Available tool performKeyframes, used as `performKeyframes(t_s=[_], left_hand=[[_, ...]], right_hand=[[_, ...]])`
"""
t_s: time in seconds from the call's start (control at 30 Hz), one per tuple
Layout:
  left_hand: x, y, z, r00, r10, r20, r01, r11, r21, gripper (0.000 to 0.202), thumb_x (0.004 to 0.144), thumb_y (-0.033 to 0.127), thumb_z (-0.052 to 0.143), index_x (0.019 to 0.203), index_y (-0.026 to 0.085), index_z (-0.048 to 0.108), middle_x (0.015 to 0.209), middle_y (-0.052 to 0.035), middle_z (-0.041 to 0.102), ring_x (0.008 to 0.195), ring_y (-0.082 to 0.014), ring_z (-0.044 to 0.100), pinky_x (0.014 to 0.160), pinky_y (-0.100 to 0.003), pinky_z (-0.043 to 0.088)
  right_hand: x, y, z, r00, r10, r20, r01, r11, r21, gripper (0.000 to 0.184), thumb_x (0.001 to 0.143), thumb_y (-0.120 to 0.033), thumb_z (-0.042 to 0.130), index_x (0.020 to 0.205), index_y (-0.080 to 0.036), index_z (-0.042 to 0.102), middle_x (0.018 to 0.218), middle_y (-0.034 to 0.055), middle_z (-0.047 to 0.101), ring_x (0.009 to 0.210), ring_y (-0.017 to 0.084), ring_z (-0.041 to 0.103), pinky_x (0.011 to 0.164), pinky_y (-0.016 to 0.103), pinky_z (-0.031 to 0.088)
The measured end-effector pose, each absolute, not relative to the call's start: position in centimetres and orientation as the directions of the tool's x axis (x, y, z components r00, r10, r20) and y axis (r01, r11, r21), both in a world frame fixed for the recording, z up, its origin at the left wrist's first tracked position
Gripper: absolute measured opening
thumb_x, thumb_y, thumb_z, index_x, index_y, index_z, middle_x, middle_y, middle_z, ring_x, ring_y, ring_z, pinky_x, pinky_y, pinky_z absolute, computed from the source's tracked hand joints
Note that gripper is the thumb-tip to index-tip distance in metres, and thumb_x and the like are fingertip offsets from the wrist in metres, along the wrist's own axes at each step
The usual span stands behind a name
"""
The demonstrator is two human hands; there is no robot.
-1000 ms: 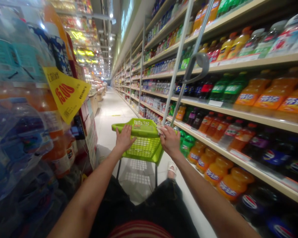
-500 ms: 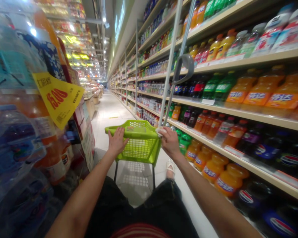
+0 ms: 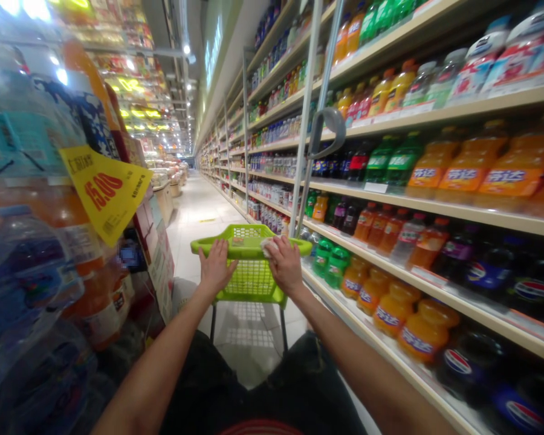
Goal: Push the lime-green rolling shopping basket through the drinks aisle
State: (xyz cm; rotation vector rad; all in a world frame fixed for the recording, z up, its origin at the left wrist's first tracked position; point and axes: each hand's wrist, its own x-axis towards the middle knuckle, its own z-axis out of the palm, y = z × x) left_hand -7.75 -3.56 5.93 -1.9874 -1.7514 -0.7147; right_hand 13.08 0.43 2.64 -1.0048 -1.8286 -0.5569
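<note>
A small green shopping cart (image 3: pixel 251 282) stands upright right in front of my legs, its basket a plastic mesh. My left hand (image 3: pixel 216 266) rests on the left part of the cart's handle (image 3: pixel 245 252), fingers over the bar and thumb apart. A crumpled white tissue (image 3: pixel 268 246) is pinched in my right hand (image 3: pixel 286 264). That hand presses the tissue against the handle, right of its middle. The palms' undersides are hidden.
Shelves (image 3: pixel 462 205) of bottled drinks line the right side. A metal post carries a grey handle (image 3: pixel 329 130). Stacked bottle packs (image 3: pixel 31 254) with a yellow price sign (image 3: pixel 104 190) crowd the left. The tiled aisle (image 3: pixel 188 208) runs ahead between them.
My right hand, with the tissue, has slid left along the handle from its right end toward the middle. My left hand has stayed on the handle's left part.
</note>
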Motion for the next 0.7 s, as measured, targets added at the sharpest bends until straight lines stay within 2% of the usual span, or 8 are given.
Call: performKeyframes(t_s=[0.07,0.2,0.33,0.47,0.6,0.7], left_hand=[[-8.5,-3.5,6.0,0.088,0.781,0.618,0.989,-0.140,0.036,0.051,0.086,0.039,0.036,0.132,0.016,0.039,0.138,-0.0122,0.041,0.130,-0.0263,0.033,0.107,-0.060,0.009],[-10.5,-3.4,6.1,-0.035,0.770,0.637,0.995,-0.030,0.091,0.050,0.086,0.038,0.037,0.131,0.016,0.040,0.139,-0.0140,0.040,0.131,-0.0268,0.031,0.107,-0.060,0.010],[-10.4,-3.5,6.3,-0.012,0.794,0.607,0.997,-0.038,0.069,0.048,0.086,0.038,0.036,0.128,0.017,0.043,0.135,-0.0125,0.046,0.129,-0.0264,0.034,0.106,-0.061,0.010],[-8.6,-4.0,6.2,-0.019,0.801,0.599,0.995,-0.044,0.090,0.049,0.087,0.038,0.034,0.129,0.016,0.042,0.136,-0.0119,0.045,0.129,-0.0263,0.034,0.106,-0.061,0.012],[-7.2,-4.7,6.0,0.007,0.796,0.605,0.995,-0.067,0.076,0.050,0.086,0.038,0.035,0.130,0.016,0.041,0.136,-0.0118,0.045,0.129,-0.0262,0.034,0.107,-0.059,0.013],[-7.0,-5.0,6.0,0.056,0.797,0.602,0.992,-0.112,0.055,0.049,0.086,0.037,0.036,0.129,0.016,0.041,0.134,-0.0113,0.047,0.127,-0.0248,0.037,0.107,-0.058,0.013]], right_hand=[[13.7,0.6,2.6,-0.216,0.419,0.882,0.869,0.494,-0.022,0.036,0.083,-0.023,0.047,0.118,-0.025,0.054,0.134,0.0086,0.046,0.129,0.027,0.032,0.101,0.053,0.022],[15.9,1.8,2.3,-0.213,0.420,0.882,0.889,0.457,-0.003,0.035,0.084,-0.026,0.046,0.118,-0.026,0.054,0.134,0.0097,0.045,0.127,0.027,0.035,0.101,0.054,0.022],[16.6,3.3,1.9,-0.122,0.444,0.888,0.898,0.431,-0.092,0.035,0.084,-0.024,0.042,0.116,-0.024,0.056,0.134,0.0108,0.045,0.127,0.028,0.036,0.099,0.056,0.026],[16.7,4.3,1.7,-0.052,0.472,0.880,0.896,0.412,-0.168,0.036,0.082,-0.021,0.040,0.114,-0.023,0.057,0.133,0.0103,0.047,0.126,0.029,0.037,0.096,0.058,0.030],[15.6,4.0,1.9,-0.042,0.433,0.901,0.861,0.474,-0.188,0.035,0.082,-0.018,0.037,0.110,-0.021,0.059,0.128,0.0100,0.051,0.126,0.026,0.038,0.097,0.052,0.033],[13.5,2.8,2.2,-0.109,0.379,0.919,0.806,0.574,-0.141,0.034,0.083,-0.017,0.037,0.109,-0.019,0.059,0.128,0.0099,0.052,0.128,0.024,0.036,0.099,0.047,0.033]])
